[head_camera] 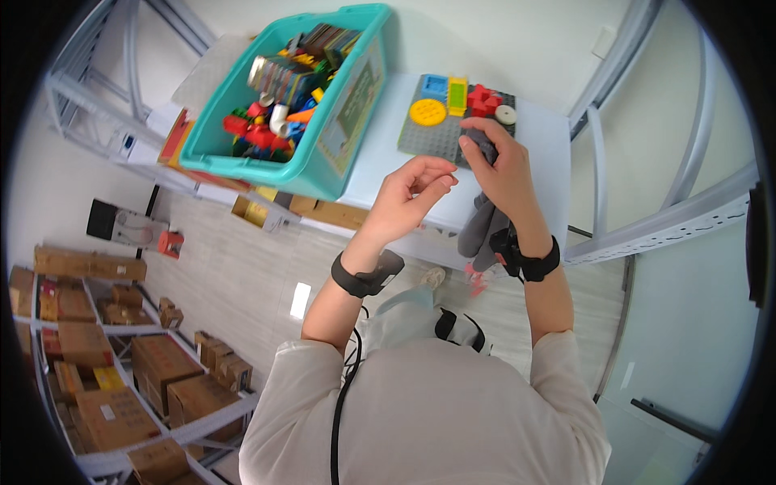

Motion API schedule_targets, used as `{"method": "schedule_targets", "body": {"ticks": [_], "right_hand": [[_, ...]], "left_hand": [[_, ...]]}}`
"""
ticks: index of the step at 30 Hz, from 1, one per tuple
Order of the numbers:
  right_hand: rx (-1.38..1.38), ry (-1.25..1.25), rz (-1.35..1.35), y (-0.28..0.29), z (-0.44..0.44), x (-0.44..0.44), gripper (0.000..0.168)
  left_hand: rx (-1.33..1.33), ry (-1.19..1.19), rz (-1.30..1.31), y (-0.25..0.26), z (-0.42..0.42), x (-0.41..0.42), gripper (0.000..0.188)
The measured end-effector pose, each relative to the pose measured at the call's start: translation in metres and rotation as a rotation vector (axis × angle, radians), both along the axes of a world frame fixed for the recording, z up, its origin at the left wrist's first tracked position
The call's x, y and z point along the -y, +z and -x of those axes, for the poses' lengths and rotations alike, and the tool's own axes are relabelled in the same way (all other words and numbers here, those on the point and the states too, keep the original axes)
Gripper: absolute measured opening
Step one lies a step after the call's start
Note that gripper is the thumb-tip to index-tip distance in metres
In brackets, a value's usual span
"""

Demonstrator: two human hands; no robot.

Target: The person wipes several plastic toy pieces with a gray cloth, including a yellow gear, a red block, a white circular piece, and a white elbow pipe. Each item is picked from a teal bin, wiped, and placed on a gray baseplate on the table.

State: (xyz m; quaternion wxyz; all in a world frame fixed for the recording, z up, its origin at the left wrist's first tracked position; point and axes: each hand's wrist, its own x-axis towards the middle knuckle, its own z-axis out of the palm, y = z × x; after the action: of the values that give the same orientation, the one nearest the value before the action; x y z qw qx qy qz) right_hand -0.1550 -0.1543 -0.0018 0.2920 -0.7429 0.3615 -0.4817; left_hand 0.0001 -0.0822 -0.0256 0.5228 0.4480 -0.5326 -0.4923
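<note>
My right hand (pixel 506 173) is closed around a long grey soft item (pixel 476 227), possibly a plush toy. Its lower lobes dangle past the shelf's front edge, and my palm hides its middle. To the left, my left hand (pixel 403 197) hovers with loosely curled fingers and nothing visible in it. Just beyond both hands lies a grey studded building plate (pixel 418 139). On it are a yellow gear wheel (pixel 428 113), a blue block (pixel 434 86), a yellow-green block piece (pixel 457 96), a red star-shaped piece (pixel 484 100) and a white round wheel (pixel 505 114).
A teal plastic bin (pixel 242 173) full of toy pieces stands left on the white shelf (pixel 376 145). Metal shelf posts (pixel 597 176) rise at the right. Cardboard boxes (pixel 118 418) fill a rack at lower left. A black cable (pixel 335 418) runs down my left side.
</note>
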Motion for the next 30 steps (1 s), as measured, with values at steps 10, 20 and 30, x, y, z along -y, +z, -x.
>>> {"method": "schedule_targets", "body": {"ticks": [10,20,30], "right_hand": [[-0.015,0.190,0.025,0.012,-0.071,-0.027,0.023],[-0.119,0.383,0.012,0.034,-0.147,-0.025,0.034],[-0.210,0.306,0.064,0.036,-0.185,-0.019,0.019]], "left_hand": [[0.385,0.318,0.324,0.117,-0.116,-0.092,0.016],[1.395,-0.048,0.132,0.205,-0.237,-0.018,0.016],[1.739,-0.338,0.021,0.128,-0.298,0.106,0.018]]}}
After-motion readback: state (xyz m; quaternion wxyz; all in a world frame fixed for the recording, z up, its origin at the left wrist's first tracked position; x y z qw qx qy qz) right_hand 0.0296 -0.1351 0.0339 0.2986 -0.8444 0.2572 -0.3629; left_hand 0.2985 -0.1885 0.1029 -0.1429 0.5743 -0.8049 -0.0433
